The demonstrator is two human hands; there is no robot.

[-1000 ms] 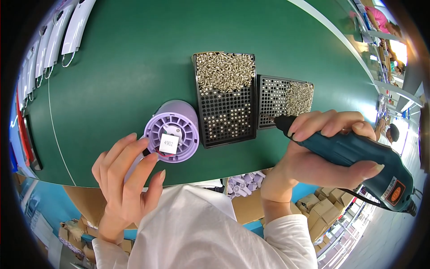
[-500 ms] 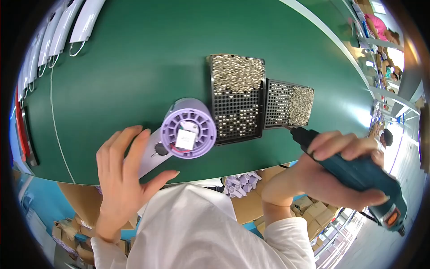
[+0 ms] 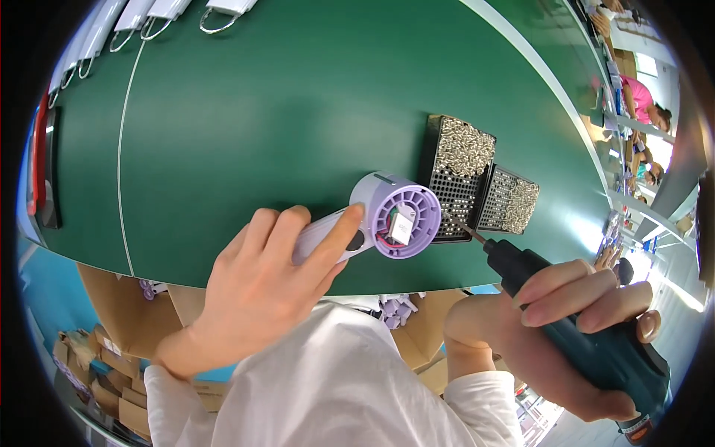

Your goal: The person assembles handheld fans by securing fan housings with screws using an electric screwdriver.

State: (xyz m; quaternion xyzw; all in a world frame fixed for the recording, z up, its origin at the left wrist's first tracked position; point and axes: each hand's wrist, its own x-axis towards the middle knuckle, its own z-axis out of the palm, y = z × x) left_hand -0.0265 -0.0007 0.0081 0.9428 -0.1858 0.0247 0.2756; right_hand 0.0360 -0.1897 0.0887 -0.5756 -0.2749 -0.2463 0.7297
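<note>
My left hand [image 3: 272,272] is closed round the handle of a lilac handheld fan body [image 3: 370,188], which lies on the green table. Its round head is open toward me, showing spokes, a white block [image 3: 402,225] and red and green wires. In my right hand [image 3: 551,328] I grip a dark teal electric screwdriver [image 3: 532,272]. Its thin bit points left over the lower end of the larger black screw tray [image 3: 452,195], close to the fan head's right side. Whether the bit carries a screw is too small to tell. A smaller black screw tray [image 3: 497,195] adjoins on the right.
White parts with wire loops [image 3: 167,9] line the far left, near a red and black object [image 3: 43,171]. Cardboard boxes [image 3: 126,313] stand below the table edge, one with lilac parts [image 3: 396,309]. Other people [image 3: 642,100] sit at the far right.
My left hand, open beside the fan before, has closed round its handle. In the view, fan and screw trays appear further right. The screwdriver bit has come nearer the fan head.
</note>
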